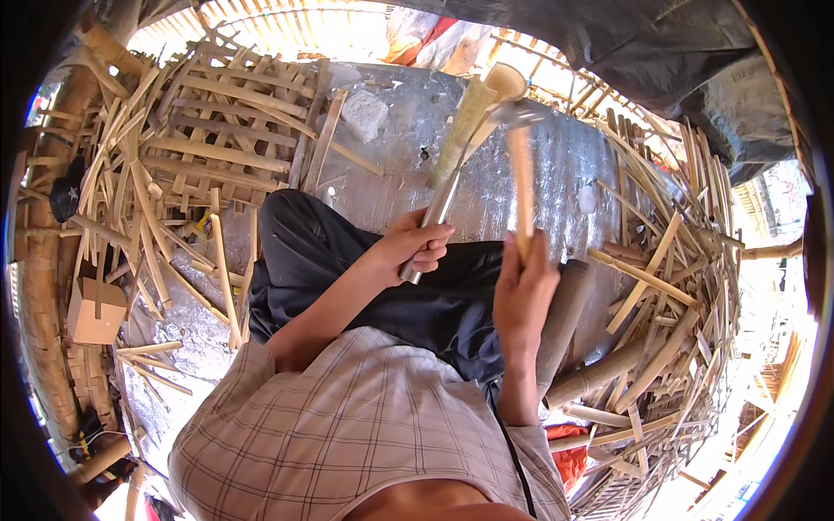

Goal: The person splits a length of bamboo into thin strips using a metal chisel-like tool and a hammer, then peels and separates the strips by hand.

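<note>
My left hand (pixel 415 247) is wrapped round the shiny metal tube handle of a bladed tool (pixel 442 203). Its thin dark blade slants up along a split bamboo piece (pixel 466 126), which stands tilted on the grey floor with its pale hollow end upward. A hammer (pixel 521 187) is gripped by its wooden handle in my right hand (pixel 526 282). The blurred hammer head is close to the blade and the bamboo's upper end; whether it touches them I cannot tell. Both hands are in front of my crossed, dark-trousered legs.
Split bamboo strips (pixel 234 122) lie stacked at the left, with more loose strips (pixel 678 286) heaped at the right. A thick bamboo pole (pixel 565 317) lies beside my right leg. At the far left is a cardboard box (pixel 96 310); a grey stone (pixel 364 115) rests on the floor ahead.
</note>
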`<act>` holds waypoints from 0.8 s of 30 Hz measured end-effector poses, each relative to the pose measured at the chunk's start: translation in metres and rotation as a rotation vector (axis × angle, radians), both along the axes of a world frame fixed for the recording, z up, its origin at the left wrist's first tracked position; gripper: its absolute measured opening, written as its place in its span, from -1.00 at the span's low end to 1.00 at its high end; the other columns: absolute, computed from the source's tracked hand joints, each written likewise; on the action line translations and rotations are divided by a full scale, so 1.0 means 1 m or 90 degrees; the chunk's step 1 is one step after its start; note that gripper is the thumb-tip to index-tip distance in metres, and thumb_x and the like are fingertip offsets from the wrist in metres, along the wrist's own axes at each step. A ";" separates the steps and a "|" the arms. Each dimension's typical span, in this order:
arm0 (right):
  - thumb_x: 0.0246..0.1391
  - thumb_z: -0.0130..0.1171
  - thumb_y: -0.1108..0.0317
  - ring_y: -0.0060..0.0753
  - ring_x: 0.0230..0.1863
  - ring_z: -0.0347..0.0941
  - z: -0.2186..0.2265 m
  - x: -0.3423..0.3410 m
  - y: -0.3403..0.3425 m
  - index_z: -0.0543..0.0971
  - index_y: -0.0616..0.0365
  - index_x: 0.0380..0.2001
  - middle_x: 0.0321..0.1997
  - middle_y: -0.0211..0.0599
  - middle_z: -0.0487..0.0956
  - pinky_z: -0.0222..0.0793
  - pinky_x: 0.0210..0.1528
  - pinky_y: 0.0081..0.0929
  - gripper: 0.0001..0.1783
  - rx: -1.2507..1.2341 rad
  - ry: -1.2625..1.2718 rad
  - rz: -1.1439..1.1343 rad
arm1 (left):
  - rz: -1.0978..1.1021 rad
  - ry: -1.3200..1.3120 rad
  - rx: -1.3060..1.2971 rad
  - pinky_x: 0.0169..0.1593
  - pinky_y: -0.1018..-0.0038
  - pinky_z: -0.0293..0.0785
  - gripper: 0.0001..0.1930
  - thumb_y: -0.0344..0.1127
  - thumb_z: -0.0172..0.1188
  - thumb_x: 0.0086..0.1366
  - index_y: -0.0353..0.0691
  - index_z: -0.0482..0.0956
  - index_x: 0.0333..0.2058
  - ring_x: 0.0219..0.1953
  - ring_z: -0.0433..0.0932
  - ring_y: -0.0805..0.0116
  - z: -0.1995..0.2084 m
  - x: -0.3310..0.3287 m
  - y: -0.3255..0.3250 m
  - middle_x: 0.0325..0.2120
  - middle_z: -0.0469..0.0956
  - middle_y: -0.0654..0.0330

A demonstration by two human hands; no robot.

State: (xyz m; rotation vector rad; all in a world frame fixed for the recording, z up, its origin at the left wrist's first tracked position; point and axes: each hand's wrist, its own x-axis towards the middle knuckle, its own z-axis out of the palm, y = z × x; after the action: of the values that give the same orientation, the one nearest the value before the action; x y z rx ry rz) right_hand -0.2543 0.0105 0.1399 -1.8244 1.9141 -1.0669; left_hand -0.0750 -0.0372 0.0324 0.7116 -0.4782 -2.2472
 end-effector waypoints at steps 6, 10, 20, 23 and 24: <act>0.36 0.08 0.43 0.32 -0.59 0.39 -0.046 0.000 -0.001 0.37 0.29 -0.18 -0.61 0.17 0.44 0.26 -0.58 -0.17 -0.85 -0.045 -0.089 -0.062 | 0.002 0.007 -0.001 -0.71 0.66 0.06 -0.84 -0.35 0.20 0.42 -0.18 0.37 -0.19 -0.72 0.18 0.69 0.006 -0.005 -0.003 -0.58 0.28 0.39; 0.36 0.11 0.37 0.43 -0.53 0.31 -0.044 -0.018 -0.003 0.35 0.31 -0.32 -0.61 0.22 0.42 0.19 -0.57 -0.10 -0.77 0.120 -0.020 0.027 | 0.013 -0.015 0.022 -0.72 0.66 0.05 -0.85 -0.37 0.18 0.41 -0.18 0.36 -0.19 -0.72 0.17 0.69 0.001 -0.004 0.000 -0.60 0.26 0.40; 0.34 0.08 0.39 -0.10 -0.50 0.45 -0.068 -0.017 -0.007 0.39 0.26 -0.26 -0.56 -0.06 0.46 0.31 -0.48 -0.23 -0.84 -0.107 -0.063 0.032 | 0.026 0.017 0.023 -0.71 0.66 0.08 -0.83 -0.39 0.22 0.39 -0.16 0.36 -0.22 -0.70 0.20 0.69 0.006 0.000 -0.011 -0.56 0.31 0.39; 0.35 0.08 0.42 0.37 -0.53 0.44 -0.061 -0.009 -0.016 0.36 0.27 -0.26 -0.63 0.12 0.45 0.30 -0.51 0.01 -0.85 0.100 0.049 0.070 | 0.028 -0.042 0.018 -0.73 0.67 0.06 -0.84 -0.38 0.20 0.41 -0.19 0.37 -0.18 -0.73 0.17 0.71 0.002 -0.002 -0.012 -0.58 0.29 0.41; 0.35 0.08 0.41 0.35 -0.55 0.43 -0.049 -0.007 -0.012 0.36 0.27 -0.27 -0.63 0.12 0.45 0.28 -0.53 -0.01 -0.84 0.075 0.027 0.056 | 0.012 -0.038 0.018 -0.73 0.67 0.06 -0.84 -0.37 0.20 0.41 -0.19 0.37 -0.18 -0.72 0.18 0.70 -0.001 -0.002 -0.008 -0.58 0.30 0.41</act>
State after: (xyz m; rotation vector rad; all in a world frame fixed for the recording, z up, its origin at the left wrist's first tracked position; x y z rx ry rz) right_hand -0.2609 -0.0018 0.0905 -1.8602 1.8596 -0.8743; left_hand -0.0765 -0.0456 0.0311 0.7969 -0.4686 -2.2239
